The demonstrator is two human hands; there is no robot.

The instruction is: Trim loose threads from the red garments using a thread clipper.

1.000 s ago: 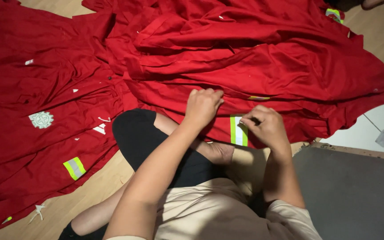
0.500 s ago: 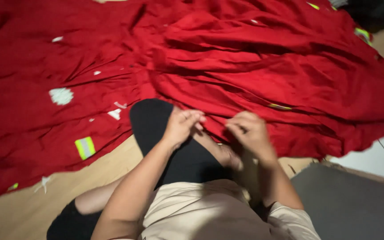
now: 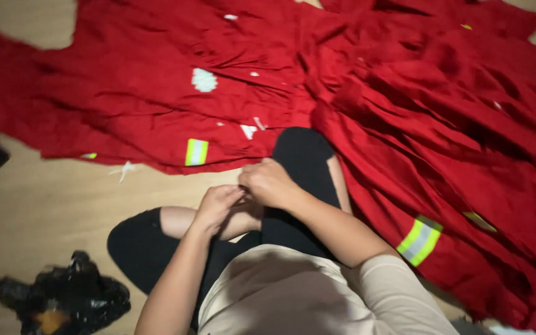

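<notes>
Seen from the head camera, both hands are held together over the lap, just off the near edge of the red cloth (image 3: 404,118). The left hand (image 3: 217,208) is curled, its fingers bent inward and pressed against the right hand (image 3: 271,183), which is closed loosely over it. Whether anything is pinched between the fingertips cannot be told, since the spot where they meet is hidden by the knuckles. Neither hand is seen touching the cloth, though the right hand lies just beside its edge.

The cloth is spread in folds over the wooden floor (image 3: 51,198), reaching the far edge and the right edge of the view. Yellow and grey reflective strips are sewn onto it: one strip (image 3: 196,152) near the cloth's near edge, left of the hands, another (image 3: 420,240) beside the right forearm. A white patch (image 3: 204,79) is seen farther off. A black crumpled bag (image 3: 69,298) lies on the floor at the near left corner. Black trousers (image 3: 299,155) and a beige shirt (image 3: 293,291) are worn.
</notes>
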